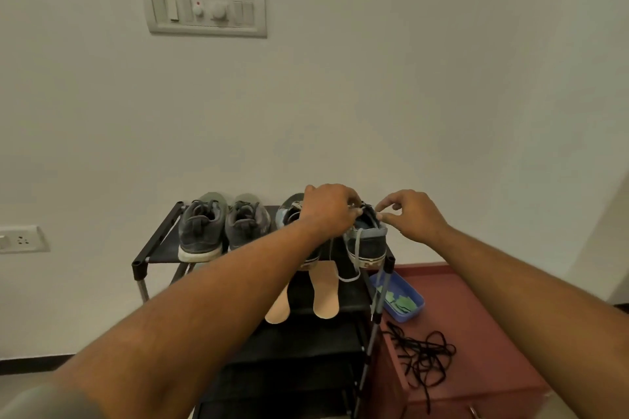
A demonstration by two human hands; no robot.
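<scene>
Sneaker (369,245) sits under our hands at the right end of the top shelf of the rack (160,248). Our left hand (332,211) curls over its tongue, pinching there; our right hand (413,214) pinches the collar edge, forefinger raised. It is dark blue canvas, pale collar, white rubber sole, a white lace (354,258) dangling. Grey mesh trainers (204,231) stand left; tan insoles (326,292) lie below; black laces (422,357) tangle on the red cabinet (483,316).
</scene>
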